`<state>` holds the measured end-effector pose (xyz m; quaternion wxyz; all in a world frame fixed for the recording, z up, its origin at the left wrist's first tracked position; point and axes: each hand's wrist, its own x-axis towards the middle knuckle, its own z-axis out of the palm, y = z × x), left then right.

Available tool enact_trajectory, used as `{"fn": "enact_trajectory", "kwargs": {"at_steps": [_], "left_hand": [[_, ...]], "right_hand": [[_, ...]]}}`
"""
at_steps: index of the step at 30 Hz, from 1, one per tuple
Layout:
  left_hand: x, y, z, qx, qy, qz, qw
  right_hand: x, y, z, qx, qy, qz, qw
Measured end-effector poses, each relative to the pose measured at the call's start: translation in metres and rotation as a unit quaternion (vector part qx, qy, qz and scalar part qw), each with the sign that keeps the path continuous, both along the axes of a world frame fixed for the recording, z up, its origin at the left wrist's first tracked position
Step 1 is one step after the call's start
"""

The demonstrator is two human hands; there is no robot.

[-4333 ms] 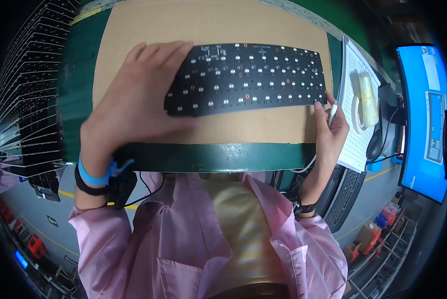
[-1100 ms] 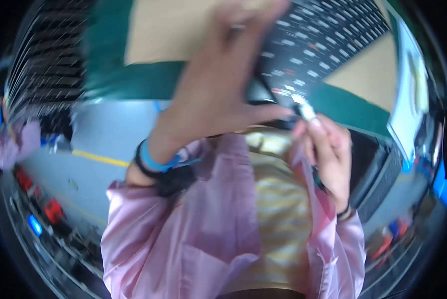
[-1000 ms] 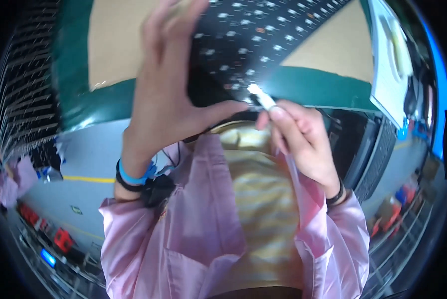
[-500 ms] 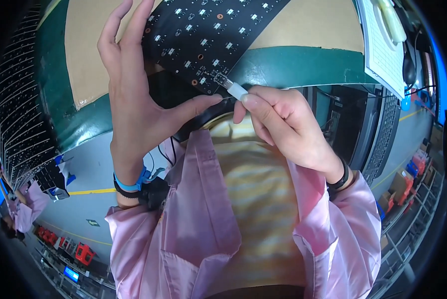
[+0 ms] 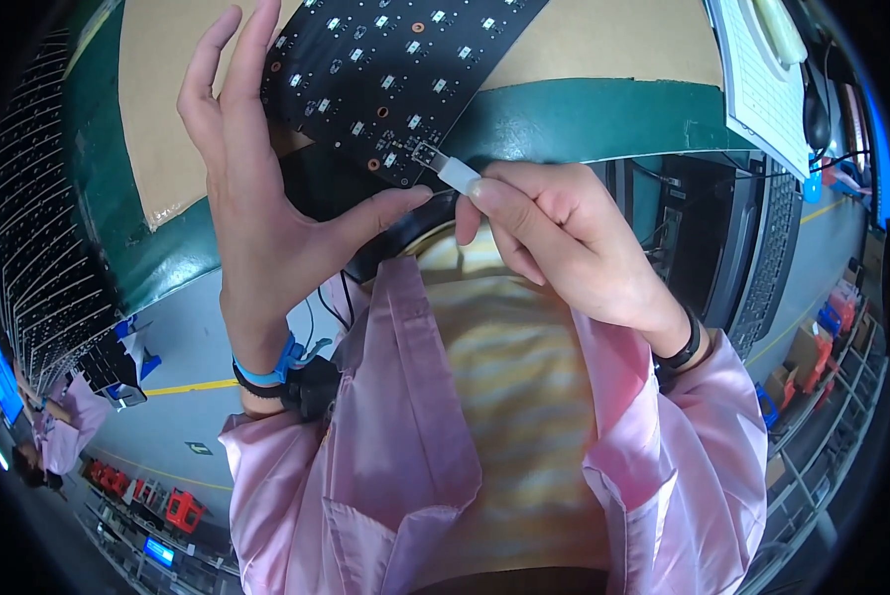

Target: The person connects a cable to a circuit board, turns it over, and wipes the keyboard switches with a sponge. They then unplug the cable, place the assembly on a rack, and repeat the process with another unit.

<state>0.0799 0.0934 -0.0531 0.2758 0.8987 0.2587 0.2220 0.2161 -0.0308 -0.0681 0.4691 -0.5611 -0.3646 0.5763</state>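
A black circuit board [image 5: 395, 74] dotted with small white components lies on brown sheeting at the bench, one corner pointing toward me. Pinched between the thumb and fingers of my right hand [image 5: 564, 233] is a small white plug-like piece [image 5: 458, 176] with a clear, squarish end. That clear end meets the board's near corner; whether it is fastened there, I cannot tell. Along the board's left edge, my left hand [image 5: 266, 193] is spread, fingers stretched away from me and thumb reaching toward the near corner. Nothing shows in its grasp.
Many black boards [image 5: 53, 228] stand in a row at the left. Green matting [image 5: 603, 119] edges the bench. A gridded paper pad [image 5: 767, 99], a black mouse [image 5: 817, 129] and a keyboard [image 5: 770, 263] are at the right. Another person [image 5: 68, 421] is far left.
The board, both hands and the white piece sit slightly farther left in the picture, together with the bench. Both hands keep nearly the same pose.
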Motion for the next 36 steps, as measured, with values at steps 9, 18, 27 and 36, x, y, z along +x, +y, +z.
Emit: {"fn": "enact_trajectory", "kwargs": {"at_steps": [9,18,27,36], "left_hand": [[-0.005,-0.002,0.000,-0.003,-0.007,-0.002,1.000],[0.017,-0.034,0.011,-0.192,0.000,0.132,0.972],[-0.046,-0.022,0.025,0.214,0.028,0.227,0.950],[-0.083,-0.093,0.049,-0.032,-0.040,0.179,0.982]], "right_hand": [[0.003,0.004,0.004,-0.048,0.050,0.003,0.998],[0.000,-0.009,-0.004,0.001,-0.012,0.006,1.000],[0.080,-0.023,0.066,0.199,-0.387,0.153,0.887],[0.193,-0.053,0.081,0.055,-0.471,0.029,0.880]]}}
